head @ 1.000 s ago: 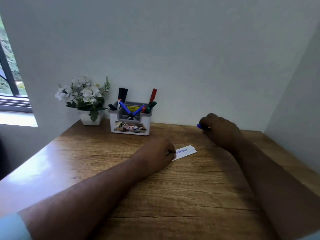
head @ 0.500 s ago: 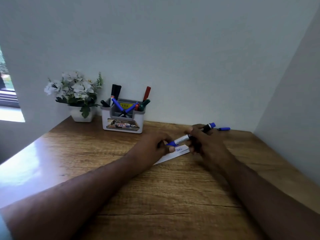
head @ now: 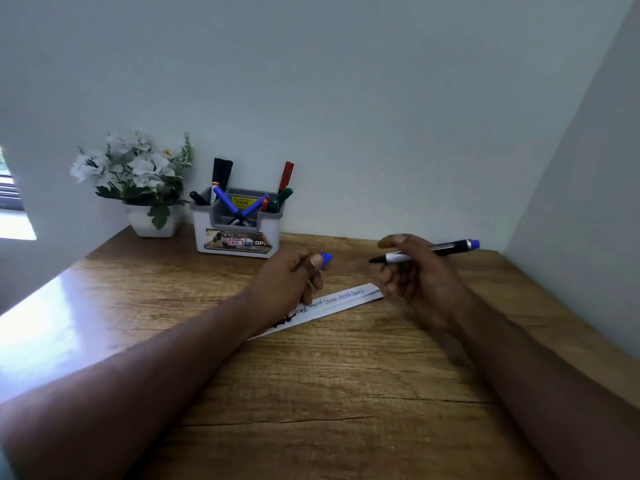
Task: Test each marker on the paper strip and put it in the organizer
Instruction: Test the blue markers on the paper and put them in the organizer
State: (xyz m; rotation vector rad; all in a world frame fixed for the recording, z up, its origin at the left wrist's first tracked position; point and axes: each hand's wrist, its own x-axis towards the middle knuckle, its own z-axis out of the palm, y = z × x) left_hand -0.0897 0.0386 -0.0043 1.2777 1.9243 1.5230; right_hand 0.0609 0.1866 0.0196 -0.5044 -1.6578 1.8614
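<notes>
Right of frame centre, my right hand [head: 414, 271] grips an uncapped marker [head: 434, 251], tip pointing left.
Its blue cap [head: 325, 260] is pinched in my left hand [head: 294, 278], which rests on the paper strip [head: 341, 299]; the organizer [head: 237, 223] stands at upper left.

blue cap [head: 326, 260]; white paper strip [head: 341, 301]

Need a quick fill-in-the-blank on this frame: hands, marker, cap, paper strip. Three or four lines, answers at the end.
1. The right hand holds an uncapped marker with its tip pointing toward the ____ hand.
2. The left hand pinches the marker's ____ cap.
3. The paper strip lies flat on the ____ desk.
4. The organizer stands beside a pot of ____ flowers.

Answers: left; blue; wooden; white
</notes>
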